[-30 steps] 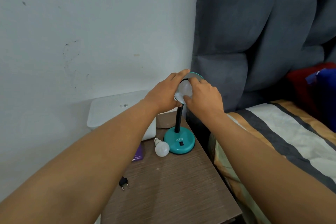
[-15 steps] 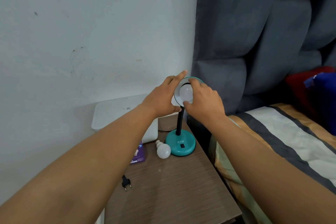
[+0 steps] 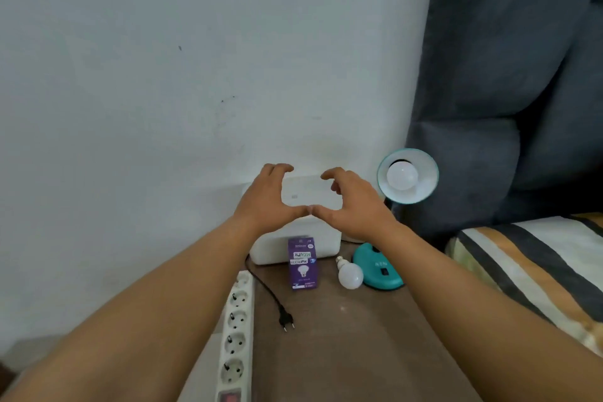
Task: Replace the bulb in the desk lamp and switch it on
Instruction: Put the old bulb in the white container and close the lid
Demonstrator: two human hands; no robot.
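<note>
The teal desk lamp has its round shade (image 3: 421, 189) facing me with a white bulb (image 3: 402, 175) seated in it, unlit. Its teal base (image 3: 380, 272) stands on the wooden bedside table (image 3: 342, 352). A second white bulb (image 3: 349, 275) lies on the table just left of the base. The lamp's black plug (image 3: 286, 320) lies unplugged on the table. My left hand (image 3: 266, 202) and my right hand (image 3: 350, 206) hover left of the shade, empty, fingers curled apart, thumb tips touching each other.
A purple bulb box (image 3: 301, 263) stands before a white box-shaped device (image 3: 313, 241) against the wall. A white power strip (image 3: 236, 330) runs along the table's left edge. A grey padded headboard (image 3: 505, 75) and a striped bed (image 3: 538, 258) lie to the right.
Both hands have let go of the lamp shade and bulb and moved left, away from it. The view has swung left and down, showing the power strip.
</note>
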